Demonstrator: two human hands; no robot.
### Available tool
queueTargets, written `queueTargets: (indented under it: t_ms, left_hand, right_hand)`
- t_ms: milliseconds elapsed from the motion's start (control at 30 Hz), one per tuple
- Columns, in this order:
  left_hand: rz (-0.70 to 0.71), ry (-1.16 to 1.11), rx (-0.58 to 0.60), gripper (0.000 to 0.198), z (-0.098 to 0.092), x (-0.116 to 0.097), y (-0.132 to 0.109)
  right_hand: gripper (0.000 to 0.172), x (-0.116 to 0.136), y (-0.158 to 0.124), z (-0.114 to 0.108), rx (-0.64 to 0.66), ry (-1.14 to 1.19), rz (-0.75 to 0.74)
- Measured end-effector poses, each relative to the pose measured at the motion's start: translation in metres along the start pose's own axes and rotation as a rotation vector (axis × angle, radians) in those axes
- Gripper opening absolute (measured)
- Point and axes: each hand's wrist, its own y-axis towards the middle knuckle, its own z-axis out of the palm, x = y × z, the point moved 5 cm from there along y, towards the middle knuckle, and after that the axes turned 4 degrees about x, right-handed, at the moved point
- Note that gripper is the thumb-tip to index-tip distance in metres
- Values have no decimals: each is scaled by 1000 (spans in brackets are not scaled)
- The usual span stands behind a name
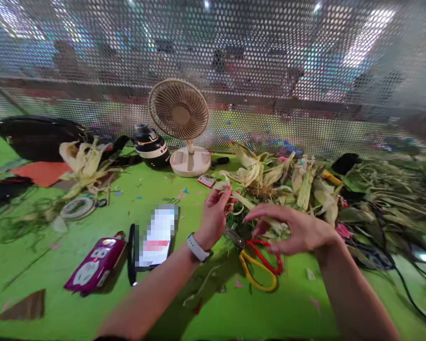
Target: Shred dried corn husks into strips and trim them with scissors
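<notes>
My left hand (216, 208), with a pale watch band on its wrist, pinches a strip of dried corn husk (243, 200) between thumb and fingers. My right hand (293, 227) hovers to the right with its fingers apart and curved, and nothing shows between them. Beneath it on the green table lie scissors (258, 265) with one red and one yellow handle loop, their blades toward my left hand. Just beyond both hands spreads a heap of corn husks (250, 173) mixed with green shreds.
A beige fan (179, 113) and a black bottle (151, 147) stand at the back before a perforated metal screen (213, 57). To the left lie a phone (158, 237), a purple packet (96, 265), a tape roll (78, 208) and a black bag (42, 137). Cables (404, 284) run along the right.
</notes>
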Motion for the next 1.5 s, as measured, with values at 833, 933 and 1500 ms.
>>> queueTargets:
  t_ms: [833,933,1500]
  left_hand:
    - [245,586,425,19,19,39,-30]
    - [280,638,412,18,18,39,-30]
    - [36,183,198,31,14,30,-18]
  right_hand:
    - [29,-16,23,-6,-732,-846,277]
    - [30,-23,24,-7,-670,-767,314]
    - [14,5,17,5,-927,-666,70]
